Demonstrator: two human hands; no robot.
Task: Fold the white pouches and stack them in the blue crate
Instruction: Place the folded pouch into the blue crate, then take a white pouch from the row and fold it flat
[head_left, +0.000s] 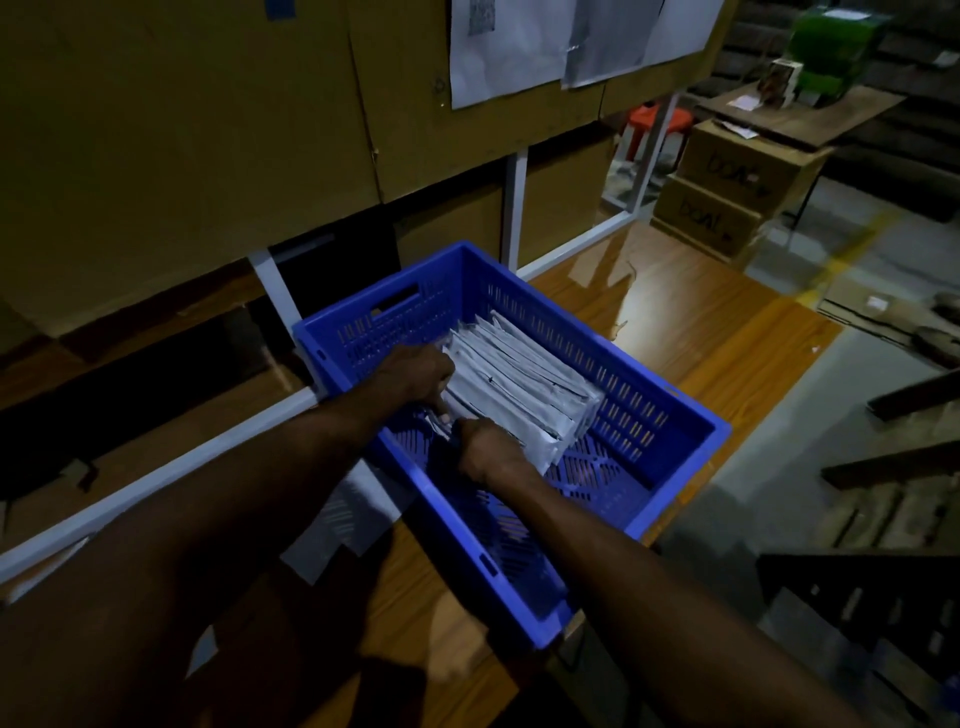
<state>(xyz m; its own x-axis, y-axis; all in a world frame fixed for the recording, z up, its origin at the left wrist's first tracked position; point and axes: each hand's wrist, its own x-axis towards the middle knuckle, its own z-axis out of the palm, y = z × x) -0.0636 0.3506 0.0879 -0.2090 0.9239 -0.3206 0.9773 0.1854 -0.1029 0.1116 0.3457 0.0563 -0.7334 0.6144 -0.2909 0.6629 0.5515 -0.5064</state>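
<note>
A blue crate (670, 410) with slotted walls stands on a wooden table. Inside it, a row of folded white pouches (519, 379) leans on edge toward the far side. Both my hands reach into the crate at the near end of that row. My left hand (415, 371) presses against the row's left end with its fingers curled around a pouch. My right hand (485, 449) grips the near lower edge of a folded pouch (441, 423) tucked against the row. More flat white pouches (337, 525) lie on the table outside the crate's left wall, partly hidden by my left arm.
The wooden table (701, 322) extends to the right of the crate and ends at a grey floor. Cardboard panels (208, 130) and a white shelf frame (511, 208) stand right behind the crate. Stacked cardboard boxes (727, 192) sit farther back on the right.
</note>
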